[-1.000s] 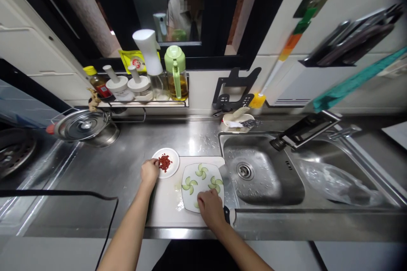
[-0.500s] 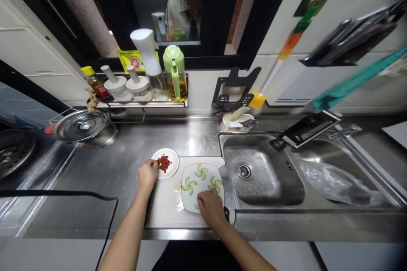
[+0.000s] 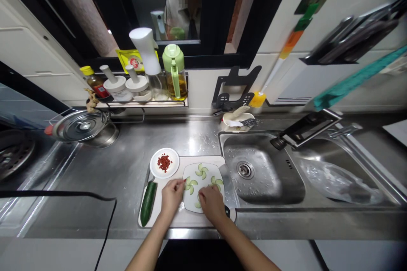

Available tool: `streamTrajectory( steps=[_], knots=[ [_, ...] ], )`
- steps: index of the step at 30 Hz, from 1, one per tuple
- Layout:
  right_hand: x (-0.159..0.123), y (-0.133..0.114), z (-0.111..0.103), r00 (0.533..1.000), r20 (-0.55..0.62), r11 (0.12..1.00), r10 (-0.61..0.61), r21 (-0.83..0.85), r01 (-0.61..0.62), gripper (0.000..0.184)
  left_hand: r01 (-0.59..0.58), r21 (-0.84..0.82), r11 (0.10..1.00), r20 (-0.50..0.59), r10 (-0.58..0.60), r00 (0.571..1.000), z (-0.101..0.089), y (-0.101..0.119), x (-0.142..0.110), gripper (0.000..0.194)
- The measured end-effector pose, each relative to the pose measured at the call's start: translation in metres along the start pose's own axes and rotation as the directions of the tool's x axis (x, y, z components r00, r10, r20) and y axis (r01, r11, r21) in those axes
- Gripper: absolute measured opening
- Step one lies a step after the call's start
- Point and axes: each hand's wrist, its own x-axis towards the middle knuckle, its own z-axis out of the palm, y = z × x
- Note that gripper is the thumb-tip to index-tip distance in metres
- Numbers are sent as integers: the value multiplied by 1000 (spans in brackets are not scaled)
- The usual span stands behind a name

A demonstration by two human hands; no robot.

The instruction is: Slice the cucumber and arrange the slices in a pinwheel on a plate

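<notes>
My left hand (image 3: 172, 197) is at the left edge of a squarish white plate (image 3: 190, 204), thumb and finger pinched on a small red piece (image 3: 185, 181). Pale green cucumber slices (image 3: 201, 171) lie on that plate in several pinwheel shapes. Over the plate's lower right is my right hand (image 3: 212, 204), its fingers curled together and partly covering some slices; anything in them is hidden. A round white dish (image 3: 155, 171) holds chopped red bits (image 3: 164, 163). Left of my left hand lies a dark green cucumber (image 3: 148, 204) on the white cutting board (image 3: 171, 221).
A black handle (image 3: 227, 211) pokes out right of the plate. The steel sink (image 3: 263, 178) is to the right, with a plastic bag (image 3: 340, 182) in its second basin. A lidded pot (image 3: 85, 129) stands left, below a rack with an oil bottle (image 3: 174, 74). A black cable (image 3: 110, 220) hangs at lower left.
My left hand has moved right and down from the round dish to the plate's left edge, carrying a red piece. The cucumber has come into view. My right hand has barely shifted.
</notes>
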Motion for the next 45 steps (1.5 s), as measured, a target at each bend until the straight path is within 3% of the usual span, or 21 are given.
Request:
streamTrajectory(
  steps=[4, 7, 22, 32, 45],
  knots=[
    [5, 0, 5, 999, -21, 999, -28, 16, 29, 17, -165, 82, 983, 13, 164, 986, 15, -4, -13, 20],
    [8, -1, 8, 997, -25, 998, -68, 12, 68, 20, -206, 141, 968, -2, 209, 978, 20, -9, -16, 19],
    [16, -4, 26, 985, -43, 985, -170, -49, 168, 35, -189, 213, 959, -38, 201, 979, 33, -14, -20, 19],
    [19, -10, 19, 990, 29, 987, -138, -85, 140, 32, -179, 293, 939, 9, 185, 983, 31, -11, -18, 19],
    [19, -7, 22, 985, -29, 984, -167, -61, 165, 30, -193, 258, 947, 34, 191, 981, 30, -10, -17, 18]
  ],
)
